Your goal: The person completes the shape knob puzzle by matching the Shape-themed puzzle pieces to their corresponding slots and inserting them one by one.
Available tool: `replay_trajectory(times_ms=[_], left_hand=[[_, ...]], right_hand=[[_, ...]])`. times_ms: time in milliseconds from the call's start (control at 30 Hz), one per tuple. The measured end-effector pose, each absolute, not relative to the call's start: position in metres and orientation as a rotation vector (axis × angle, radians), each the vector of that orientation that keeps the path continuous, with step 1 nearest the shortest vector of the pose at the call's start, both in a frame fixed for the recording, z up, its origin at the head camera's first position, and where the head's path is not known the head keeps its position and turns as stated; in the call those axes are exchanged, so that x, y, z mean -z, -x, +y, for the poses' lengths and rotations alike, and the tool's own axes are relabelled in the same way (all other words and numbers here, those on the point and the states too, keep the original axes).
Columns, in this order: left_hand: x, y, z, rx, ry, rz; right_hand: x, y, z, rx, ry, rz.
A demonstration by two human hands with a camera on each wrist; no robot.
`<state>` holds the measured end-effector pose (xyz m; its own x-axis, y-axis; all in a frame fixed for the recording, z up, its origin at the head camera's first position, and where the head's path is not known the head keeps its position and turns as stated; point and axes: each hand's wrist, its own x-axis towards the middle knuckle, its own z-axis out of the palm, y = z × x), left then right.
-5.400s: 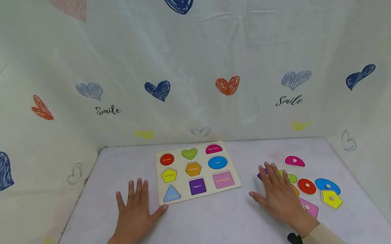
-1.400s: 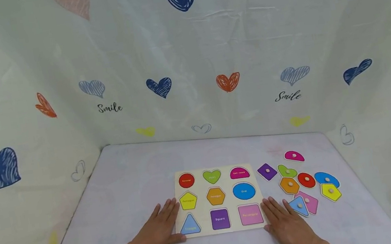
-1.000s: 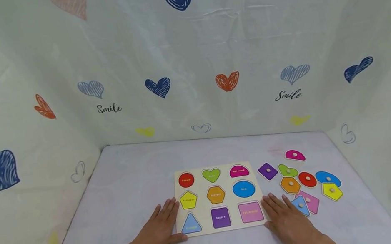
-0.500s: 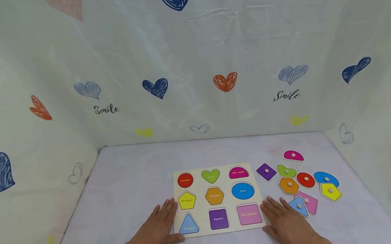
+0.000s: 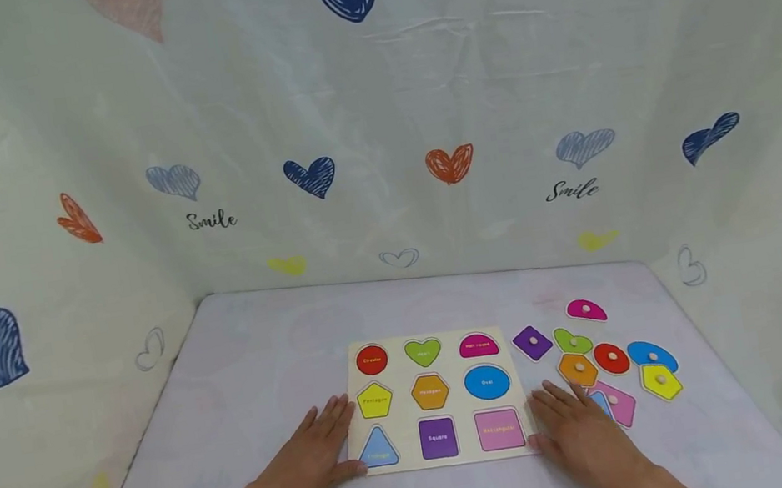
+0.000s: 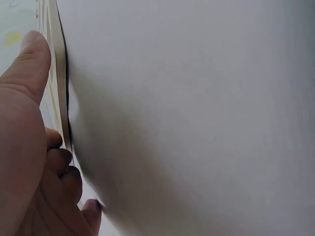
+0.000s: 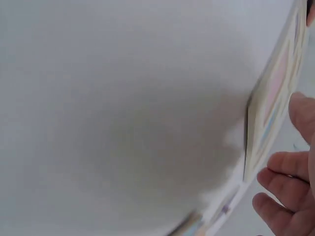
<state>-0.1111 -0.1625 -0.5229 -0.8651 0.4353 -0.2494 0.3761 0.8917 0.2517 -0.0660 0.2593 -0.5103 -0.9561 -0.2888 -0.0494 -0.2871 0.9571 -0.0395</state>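
A cream shape-puzzle board (image 5: pixel 406 420) lies flat on the table, printed with coloured, labelled shapes. My left hand (image 5: pixel 302 464) rests at its left edge, fingers straight and thumb at the near corner; the left wrist view shows the thumb beside the board's edge (image 6: pixel 61 83). Just right of the board is my right hand (image 5: pixel 588 442), fingers extended, holding nothing. It partly covers a blue triangle piece (image 5: pixel 601 401). In the right wrist view its fingers (image 7: pixel 285 189) look slightly apart from the board (image 7: pixel 252 142).
Loose knobbed pieces lie to the right: a purple square (image 5: pixel 528 350), green heart (image 5: pixel 564 339), orange hexagon (image 5: pixel 570 373), red circle (image 5: pixel 605 354), yellow pentagon (image 5: pixel 670 388), blue oval (image 5: pixel 642 350), pink rectangle (image 5: pixel 623 403) and magenta half-round (image 5: pixel 579 313). A heart-printed curtain (image 5: pixel 369 95) surrounds the table (image 5: pixel 261 339).
Since the oldest frame the board has come nearer and rightward, with both hands now by its sides. In the last half second my right hand has shifted slightly right, over the triangle.
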Motion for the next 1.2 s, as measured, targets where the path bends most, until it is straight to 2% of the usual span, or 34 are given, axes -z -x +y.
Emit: replay_trajectory(times_ms=[300, 533, 767, 1200], left_hand=[[0.524, 0.122, -0.174, -0.194, -0.664, 2.807], [0.526, 0.128, -0.177, -0.170, -0.709, 2.815], [0.526, 0.129, -0.177, -0.184, -0.706, 2.801], [0.525, 0.123, -0.175, -0.183, -0.692, 2.777]], right_hand=[[0.500, 0.104, 0.324, 0.003, 0.412, 3.389], [0.510, 0.120, 0.369, 0.044, 0.228, 3.393], [0.518, 0.126, 0.379, -0.030, 0.147, 3.416], [0.527, 0.126, 0.381, 0.043, 0.268, 3.325]])
